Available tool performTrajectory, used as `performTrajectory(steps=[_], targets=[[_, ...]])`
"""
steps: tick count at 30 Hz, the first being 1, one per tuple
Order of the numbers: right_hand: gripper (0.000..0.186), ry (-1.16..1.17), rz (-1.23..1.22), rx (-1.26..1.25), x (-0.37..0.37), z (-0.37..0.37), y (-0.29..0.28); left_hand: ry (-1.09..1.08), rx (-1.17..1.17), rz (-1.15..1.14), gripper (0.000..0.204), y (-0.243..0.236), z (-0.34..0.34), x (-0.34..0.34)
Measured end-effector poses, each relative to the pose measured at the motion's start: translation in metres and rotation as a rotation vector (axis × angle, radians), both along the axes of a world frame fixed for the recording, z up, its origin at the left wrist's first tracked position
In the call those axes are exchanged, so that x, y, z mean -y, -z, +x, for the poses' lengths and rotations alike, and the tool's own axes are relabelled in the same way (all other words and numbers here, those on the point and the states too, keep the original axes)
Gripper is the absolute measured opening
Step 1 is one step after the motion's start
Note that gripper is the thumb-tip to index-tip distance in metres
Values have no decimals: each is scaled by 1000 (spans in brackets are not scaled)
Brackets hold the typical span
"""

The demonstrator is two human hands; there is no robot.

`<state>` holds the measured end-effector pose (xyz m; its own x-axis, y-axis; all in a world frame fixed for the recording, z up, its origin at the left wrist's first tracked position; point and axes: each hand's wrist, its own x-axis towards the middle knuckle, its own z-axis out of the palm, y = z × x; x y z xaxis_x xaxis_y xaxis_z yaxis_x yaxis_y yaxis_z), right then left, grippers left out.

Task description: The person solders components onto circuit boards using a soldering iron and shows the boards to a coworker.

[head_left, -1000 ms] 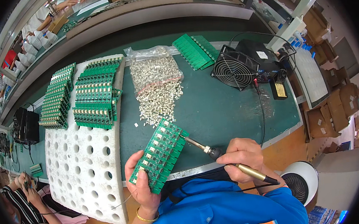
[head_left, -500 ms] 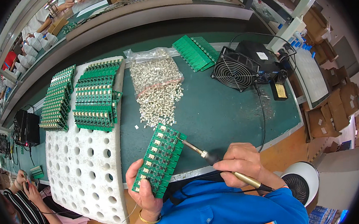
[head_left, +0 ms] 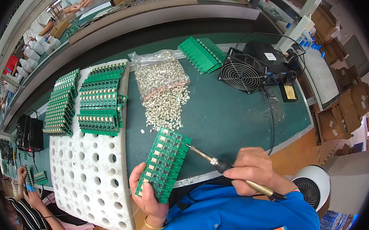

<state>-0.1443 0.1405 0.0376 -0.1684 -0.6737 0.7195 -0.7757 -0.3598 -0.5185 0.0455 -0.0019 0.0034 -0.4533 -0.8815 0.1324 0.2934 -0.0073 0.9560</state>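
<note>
My left hand grips a green circuit board panel by its lower left end, tilted up off the bench. White connectors sit in a row along the panel's left side, with dark parts beside them. In my right hand is a soldering iron, held like a pen around its handle. Its metal tip points up and left, at the panel's upper right edge; whether it touches cannot be told. Just beyond the panel lies a heap of small white connectors, spilling from a clear plastic bag.
A perforated white foam slab at left carries stacked finished-looking green panels. More green boards lie at the back. A black fan and a soldering station stand right, their cable trailing forward. A co-worker's hands show far left.
The panel in my left hand has turned slightly, and the iron's tip has drawn a little away from its parts toward the edge. Both hands keep their hold.
</note>
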Motion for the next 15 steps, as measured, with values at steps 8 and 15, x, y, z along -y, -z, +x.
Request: performTrajectory(steps=[8, 15], targets=[[32, 28, -19, 52, -2, -2, -5, 64, -142, 285, 46, -4, -9, 11], [34, 49, -45, 98, 2, -1, -5, 24, -147, 485, 46, 0, -4, 16]])
